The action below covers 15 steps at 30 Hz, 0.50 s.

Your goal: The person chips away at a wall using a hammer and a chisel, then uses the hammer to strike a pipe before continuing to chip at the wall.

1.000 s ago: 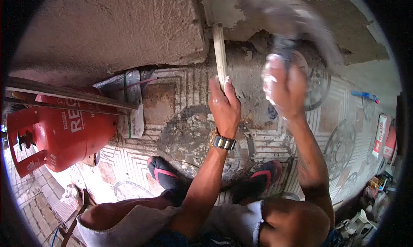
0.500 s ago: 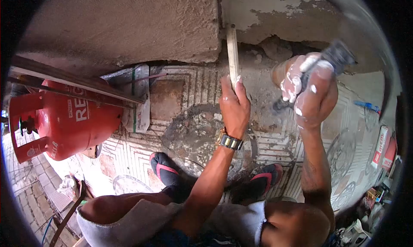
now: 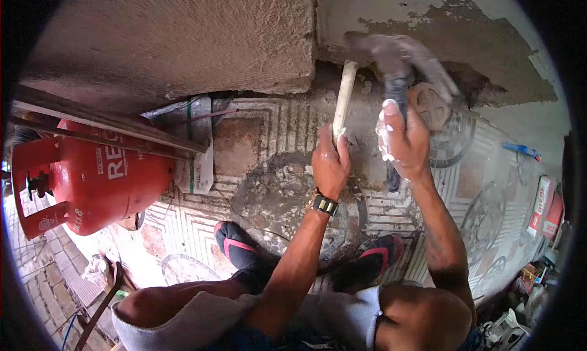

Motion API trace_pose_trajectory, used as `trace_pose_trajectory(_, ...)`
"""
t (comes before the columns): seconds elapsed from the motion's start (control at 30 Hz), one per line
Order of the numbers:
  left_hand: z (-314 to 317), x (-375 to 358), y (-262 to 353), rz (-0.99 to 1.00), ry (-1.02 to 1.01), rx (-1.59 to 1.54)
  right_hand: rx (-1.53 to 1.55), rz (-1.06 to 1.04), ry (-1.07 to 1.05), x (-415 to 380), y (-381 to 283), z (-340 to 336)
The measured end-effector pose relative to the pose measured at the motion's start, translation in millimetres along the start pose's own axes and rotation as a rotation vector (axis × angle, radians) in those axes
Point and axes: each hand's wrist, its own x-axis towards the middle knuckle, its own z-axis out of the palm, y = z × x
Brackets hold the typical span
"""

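Hammer head (image 3: 391,48) motion-blurred; chisel (image 3: 343,94) lower end hidden in left hand (image 3: 331,161).

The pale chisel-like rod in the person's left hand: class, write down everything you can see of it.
The pale rod is a long, slim, straight bar, whitish and dusty, perhaps metal coated in plaster; its material is unclear. The left hand grips its lower end in a fist. It leans slightly, its upper end set against the broken base of the wall, beside the rough block. The blurred hammer in the right hand is at its top end; contact cannot be told.
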Motion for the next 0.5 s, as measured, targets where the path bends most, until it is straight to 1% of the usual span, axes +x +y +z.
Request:
trace_pose_trajectory(0.1,0.5,13.3,1.9,0.027,0.021,0.044,0.235,0.115,0.049,-1.4,-20.0,-3.2)
trace_pose_trajectory(0.13,1.3,17.8,-2.6,0.086,0.055,0.07,0.235,0.096,0.055,-1.1,-24.8,-4.2)
trace_pose_trajectory(0.27,-0.1,19.9,-10.0,0.029,0.007,0.026,0.088,-0.034,0.113,0.7,-18.6,-11.9)
trace_pose_trajectory(0.37,-3.7,22.0,-11.2,0.057,0.015,0.055,0.145,-0.08,0.123,-4.0,-15.3,-9.1)
trace_pose_trajectory(0.47,-4.2,24.6,-14.4,0.076,0.019,0.054,0.155,-0.196,0.139,-5.7,-2.4,-5.9)
trace_pose_trajectory(0.5,-2.9,25.3,-16.4,0.067,0.02,0.04,0.094,-0.283,0.142,-4.2,7.8,-3.4)
